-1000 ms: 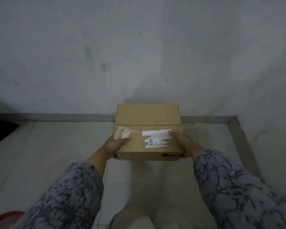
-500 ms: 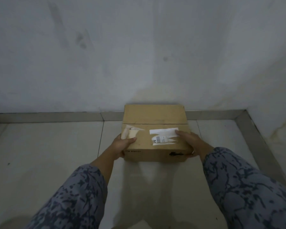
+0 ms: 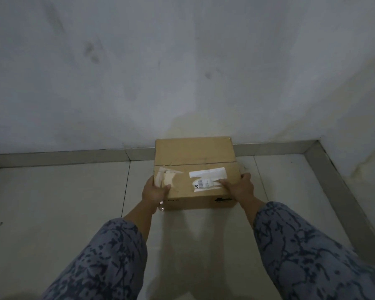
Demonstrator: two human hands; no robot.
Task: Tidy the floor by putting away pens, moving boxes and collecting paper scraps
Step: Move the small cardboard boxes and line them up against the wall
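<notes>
I hold one cardboard box (image 3: pixel 195 172) with my two hands, near the wall (image 3: pixel 182 72) by the floor's corner. My left hand (image 3: pixel 154 191) grips its near left corner, thumb on top; my right hand (image 3: pixel 239 188) curls over the near right edge. Fingers underneath are hidden. One torn label (image 3: pixel 208 178) is partly unreadable. The box's long axis runs left to right, parallel to the wall.

wall (image 3: pixel 182 72) behind box (image 3: pixel 195 152) — floor (image 3: pixel 63 202) beside open
</notes>
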